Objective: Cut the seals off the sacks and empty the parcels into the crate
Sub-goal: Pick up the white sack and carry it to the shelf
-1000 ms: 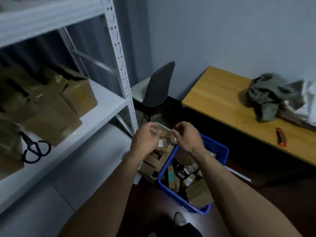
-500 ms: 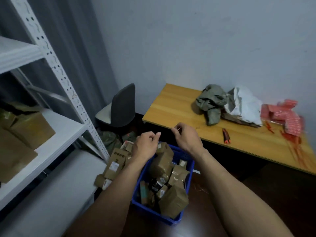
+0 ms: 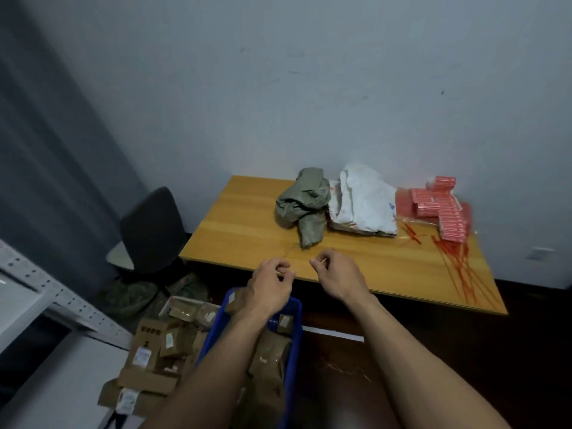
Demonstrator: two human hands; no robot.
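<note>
Two hands, raised side by side over the near edge of the wooden table (image 3: 247, 239): left hand (image 3: 269, 289) with fingers curled against the thumb, its hold impossible to tell; right hand (image 3: 339, 278) with thumb and forefinger pinching a thin pale strip (image 3: 322, 261). Blue crate (image 3: 296, 345) on the floor below that near edge, under the left forearm, filled with brown taped parcels (image 3: 272, 354), further parcels (image 3: 154, 351) piled against its left side. Crumpled green sack (image 3: 305, 205) and white sack (image 3: 362, 202), touching, toward the table's far edge; red seal packs (image 3: 439, 209) at the far right corner, loose red seals (image 3: 461, 267) along the right edge.
</note>
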